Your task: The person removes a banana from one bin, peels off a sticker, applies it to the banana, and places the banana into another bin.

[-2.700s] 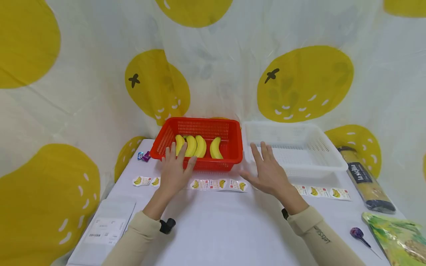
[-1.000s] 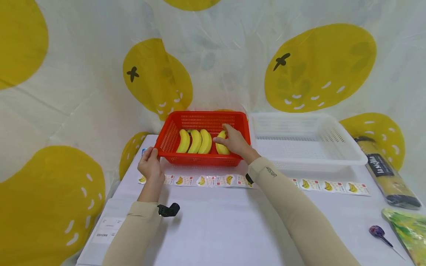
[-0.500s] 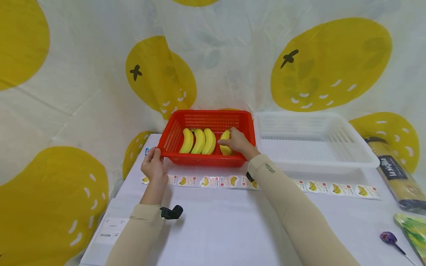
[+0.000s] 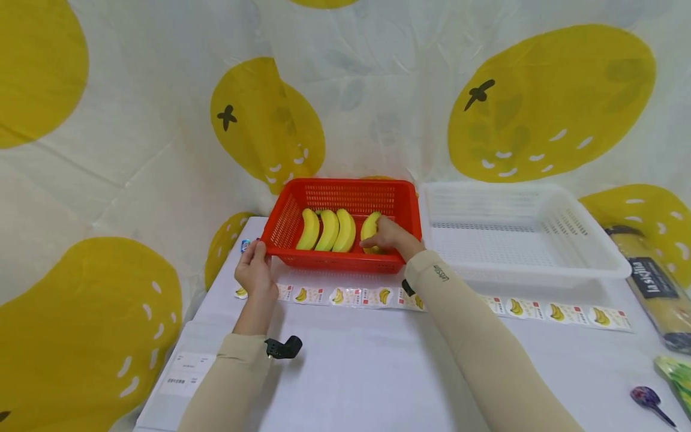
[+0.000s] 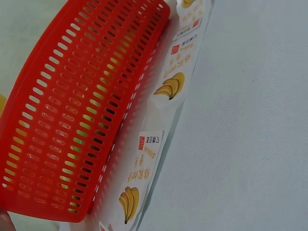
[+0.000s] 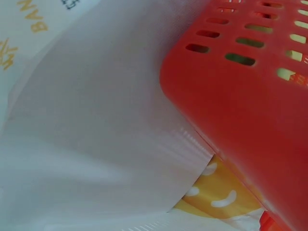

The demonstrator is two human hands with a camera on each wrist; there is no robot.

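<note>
R hand (image 4: 390,237) is down inside the red slotted plastic basket (image 4: 345,261), fingers curled round the rightmost yellow banana (image 4: 369,228), which lies a bit apart from the other three yellow bananas (image 4: 327,230) lined up side by side; being the loose one nearest that hand, it looks the easiest to take hold of. L hand (image 4: 252,271) grips the basket's near-left corner at the rim, prob. to steady it so it doesn't slide on the white table (image 4: 367,366) while the other hand works inside. Basket sits at the table's back, just left of an empty white slotted plastic basket (image 4: 540,264), the two nearly touching. A strip of white banana-print sticker labels (image 4: 351,296) runs along the table just in front of both baskets; L wrist view shows it tucked against the red basket's wall (image 5: 72,120), labels (image 5: 168,86) face up. R wrist view only shows the red basket's outer corner (image 6: 250,96) and the cloth, no fingers. Far right: a dark-labelled yellow roll (image 4: 650,279) and a purple lollipop (image 4: 645,397), both well apart from the hands.
</note>
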